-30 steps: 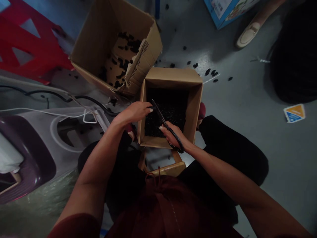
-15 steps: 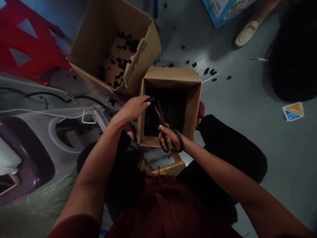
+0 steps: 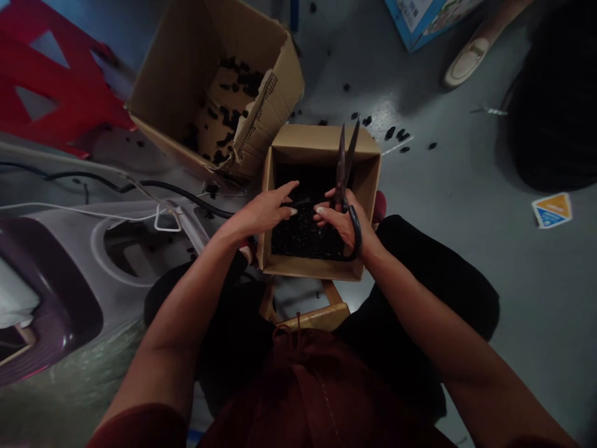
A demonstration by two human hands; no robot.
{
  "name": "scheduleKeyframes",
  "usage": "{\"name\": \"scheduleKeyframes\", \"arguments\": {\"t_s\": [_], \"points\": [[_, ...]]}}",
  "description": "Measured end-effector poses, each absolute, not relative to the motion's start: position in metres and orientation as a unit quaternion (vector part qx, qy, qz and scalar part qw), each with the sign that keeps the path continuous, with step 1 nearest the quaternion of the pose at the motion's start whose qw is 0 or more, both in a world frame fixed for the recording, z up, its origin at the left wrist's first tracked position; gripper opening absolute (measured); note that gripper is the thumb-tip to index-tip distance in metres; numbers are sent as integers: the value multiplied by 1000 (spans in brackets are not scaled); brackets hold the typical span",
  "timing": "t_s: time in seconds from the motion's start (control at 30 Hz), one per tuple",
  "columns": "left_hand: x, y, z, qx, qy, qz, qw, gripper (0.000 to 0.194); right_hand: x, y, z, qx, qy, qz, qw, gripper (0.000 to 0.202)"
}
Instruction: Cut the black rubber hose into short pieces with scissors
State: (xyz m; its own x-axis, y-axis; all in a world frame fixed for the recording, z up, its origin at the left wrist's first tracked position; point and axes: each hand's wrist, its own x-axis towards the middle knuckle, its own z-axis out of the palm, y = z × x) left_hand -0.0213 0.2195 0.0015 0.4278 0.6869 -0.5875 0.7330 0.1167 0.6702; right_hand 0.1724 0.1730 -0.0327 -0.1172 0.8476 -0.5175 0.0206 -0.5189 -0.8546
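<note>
My left hand point(image 3: 267, 210) is over the left part of a cardboard box point(image 3: 321, 138) between my legs. Its index finger is stretched out, and a small black piece point(image 3: 301, 202) shows between its thumb and fingers. Opposite it, my right hand point(image 3: 346, 218) has its fingers through the black handles of a pair of scissors point(image 3: 346, 163). The scissor blades point away from me and stand slightly apart. Right thumb and fingertips are close to the black piece; whether they touch it I cannot tell. Many dark, shiny bits point(image 3: 298, 239) lie in the box below.
A larger torn cardboard box point(image 3: 280, 87) with scattered black pieces stands at the upper left. More black pieces point(image 3: 390, 133) lie on the floor. Cables point(image 3: 112, 180) and a grey plastic stool point(image 3: 69, 230) are at my left. Another person's shoe point(image 3: 466, 62) is at the upper right.
My right hand has moved up and right, and the scissors have swung from pointing at the left hand to pointing away from me. My left hand has shifted slightly right and lower.
</note>
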Motion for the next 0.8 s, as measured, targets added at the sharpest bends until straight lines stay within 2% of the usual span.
{"name": "scheduleKeyframes", "arguments": {"t_s": [0.4, 0.5, 0.67, 0.8], "points": [[-14, 221, 16, 665, 507, 3, 548, 74, 168, 187, -10, -608, -446, 584, 300, 39], [-14, 222, 28, 695, 498, 9, 519, 67, 167, 192, -4, -595, -463, 579, 310, 36], [-24, 227, 43, 741, 481, -21, 468, 42, 171, 201, -2, -572, -433, 593, 366, 35], [-26, 232, 49, 742, 488, -7, 459, 38, 176, 208, 0, -564, -412, 593, 401, 36]]}}
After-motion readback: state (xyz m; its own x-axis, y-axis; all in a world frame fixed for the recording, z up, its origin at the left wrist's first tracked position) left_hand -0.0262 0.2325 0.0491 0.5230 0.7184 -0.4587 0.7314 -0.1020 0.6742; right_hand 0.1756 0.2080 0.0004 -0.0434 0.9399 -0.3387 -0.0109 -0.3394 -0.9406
